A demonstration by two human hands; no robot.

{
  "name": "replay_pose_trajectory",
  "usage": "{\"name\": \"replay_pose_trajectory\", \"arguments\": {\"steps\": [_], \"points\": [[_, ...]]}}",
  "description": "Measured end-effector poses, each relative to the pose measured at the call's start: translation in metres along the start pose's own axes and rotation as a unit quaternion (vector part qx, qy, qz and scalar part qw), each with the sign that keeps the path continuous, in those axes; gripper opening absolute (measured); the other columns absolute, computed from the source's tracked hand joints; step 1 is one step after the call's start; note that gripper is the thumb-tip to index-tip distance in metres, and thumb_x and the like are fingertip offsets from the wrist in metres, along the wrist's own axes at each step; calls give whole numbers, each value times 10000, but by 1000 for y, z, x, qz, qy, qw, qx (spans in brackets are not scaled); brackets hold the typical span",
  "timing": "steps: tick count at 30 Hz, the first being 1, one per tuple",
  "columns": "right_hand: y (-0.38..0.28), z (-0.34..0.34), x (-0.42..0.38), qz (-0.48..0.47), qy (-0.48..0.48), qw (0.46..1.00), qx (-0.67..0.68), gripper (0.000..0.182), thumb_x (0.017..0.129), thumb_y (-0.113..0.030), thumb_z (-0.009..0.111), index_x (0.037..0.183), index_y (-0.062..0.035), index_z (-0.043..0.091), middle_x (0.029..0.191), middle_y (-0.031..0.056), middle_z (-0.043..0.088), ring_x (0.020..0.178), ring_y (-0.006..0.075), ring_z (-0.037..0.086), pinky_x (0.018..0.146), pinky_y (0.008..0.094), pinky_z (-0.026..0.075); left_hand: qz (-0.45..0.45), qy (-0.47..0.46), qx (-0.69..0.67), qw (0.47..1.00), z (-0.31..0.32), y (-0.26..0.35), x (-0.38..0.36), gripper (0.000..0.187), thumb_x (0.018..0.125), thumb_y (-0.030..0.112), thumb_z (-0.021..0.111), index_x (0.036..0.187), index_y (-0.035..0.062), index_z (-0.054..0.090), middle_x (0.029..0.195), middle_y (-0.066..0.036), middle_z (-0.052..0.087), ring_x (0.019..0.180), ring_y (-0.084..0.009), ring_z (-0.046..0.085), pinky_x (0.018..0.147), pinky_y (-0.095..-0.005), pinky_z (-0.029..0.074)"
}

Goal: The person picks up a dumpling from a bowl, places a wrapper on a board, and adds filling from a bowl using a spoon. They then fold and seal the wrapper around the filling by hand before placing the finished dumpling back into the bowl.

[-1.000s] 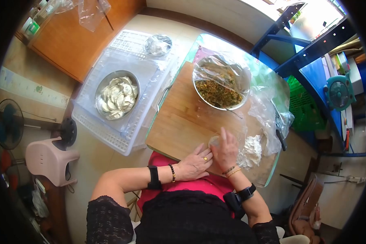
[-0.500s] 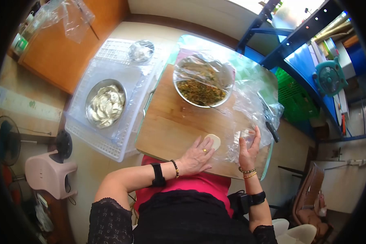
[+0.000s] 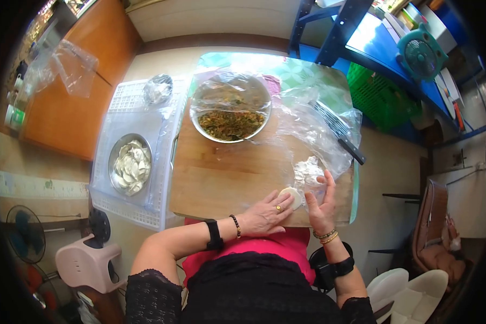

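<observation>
Near the lower middle of the frame, close to the near edge of a wooden board (image 3: 227,173), a flat round of pale dough (image 3: 292,200) is partly covered by the left hand (image 3: 267,215), whose fingers are laid flat and slightly parted. Just beside it, the right hand (image 3: 323,208) is held with thumb and fingers apart, near the white flour (image 3: 308,170). Room for moving is given by bare wood to the left of the dough and up towards a metal bowl (image 3: 198,128), in which a chopped filling (image 3: 231,124) is partly covered by clear film (image 3: 229,89). On the right, the board is overlapped by crumpled plastic (image 3: 302,127), with a black-handled tool (image 3: 352,151) laid across it. The board is carried by a bench (image 3: 308,75) with a green patterned top, seen beyond its far edge and along its right side. At the left, flat pale pieces (image 3: 132,164) are held in a round dish (image 3: 112,178) on a white plastic crate (image 3: 127,209). An orange cabinet (image 3: 65,119) is seen at upper left, a green basket (image 3: 380,100) at upper right, and a pink stool (image 3: 83,262) at lower left.
</observation>
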State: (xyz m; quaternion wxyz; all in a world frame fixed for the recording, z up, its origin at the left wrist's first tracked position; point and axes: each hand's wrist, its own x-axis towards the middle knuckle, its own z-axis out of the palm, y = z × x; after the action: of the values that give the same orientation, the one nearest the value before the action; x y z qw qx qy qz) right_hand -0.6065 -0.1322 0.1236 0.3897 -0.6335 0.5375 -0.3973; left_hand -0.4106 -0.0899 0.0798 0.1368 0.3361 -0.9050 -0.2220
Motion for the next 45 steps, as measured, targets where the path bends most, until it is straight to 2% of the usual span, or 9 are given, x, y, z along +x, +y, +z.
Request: {"name": "replay_pose_trajectory", "arguments": {"steps": [7,13,16,18,23,30,32,37,45], "points": [[-3,-3,-5,-2,-18,999,-34,713,830,-127,708,1433,-14,344,1260,183,525,1152,286,534,962,370,435,-80,11,33,996,-27,-16,-24,595,858,393,625,1299,14,498,1466,-235,337,1409,-367,264,1136,-540,213],[-21,37,11,-75,-136,982,-105,685,797,-83,689,1405,-17,380,1251,208,519,1106,350,546,933,401,447,-83,18,35,996,-20,2,-49,582,809,331,676,1258,-2,515,1419,-230,389,1366,-372,328,1124,-544,247],[-9,68,13,-195,-149,953,-177,665,803,-99,675,1399,-24,390,1255,199,513,1072,360,542,934,431,426,-88,33,11,996,-17,1,-53,571,812,325,672,1256,2,515,1414,-223,394,1360,-365,336,1122,-545,250],[1,86,2,-218,-168,911,-308,672,814,-163,674,1405,-29,384,1257,190,506,1069,354,524,931,451,401,-97,28,-11,995,-16,0,-56,571,815,322,668,1263,5,512,1416,-219,391,1361,-359,336,1120,-546,252],[14,91,27,-184,-96,900,-385,830,747,-366,750,1395,-13,371,1216,170,519,1144,321,483,928,445,354,-86,86,6,993,-9,0,-61,531,818,319,662,1219,2,519,1350,-193,427,1361,-331,335,1111,-552,260],[18,77,52,-76,-64,952,-290,778,790,-289,718,1415,-6,352,1194,161,543,1096,312,530,926,435,348,-114,49,2,992,-14,-5,-56,555,814,319,670,1245,5,513,1373,-199,415,1363,-332,333,1107,-552,263],[9,72,40,-98,-87,945,-300,763,798,-267,705,1420,-8,348,1209,165,540,1103,313,528,925,440,351,-136,123,-9,983,-13,-5,-55,561,807,318,681,1239,0,516,1374,-212,411,1352,-357,341,1096,-558,275],[4,92,7,-243,-149,880,-380,747,806,-270,692,1429,-34,353,1253,180,526,1093,337,524,900,450,361,-103,99,19,990,-12,0,-58,566,817,354,663,1231,-4,518,1355,-220,425,1343,-370,347,1098,-556,269],[20,86,55,-152,-96,921,-345,771,788,-284,710,1423,-25,359,1241,174,538,1092,311,534,889,449,367,-125,85,53,987,-8,-3,-63,597,823,384,648,1254,-5,509,1351,-223,426,1337,-372,348,1109,-562,243]]}}
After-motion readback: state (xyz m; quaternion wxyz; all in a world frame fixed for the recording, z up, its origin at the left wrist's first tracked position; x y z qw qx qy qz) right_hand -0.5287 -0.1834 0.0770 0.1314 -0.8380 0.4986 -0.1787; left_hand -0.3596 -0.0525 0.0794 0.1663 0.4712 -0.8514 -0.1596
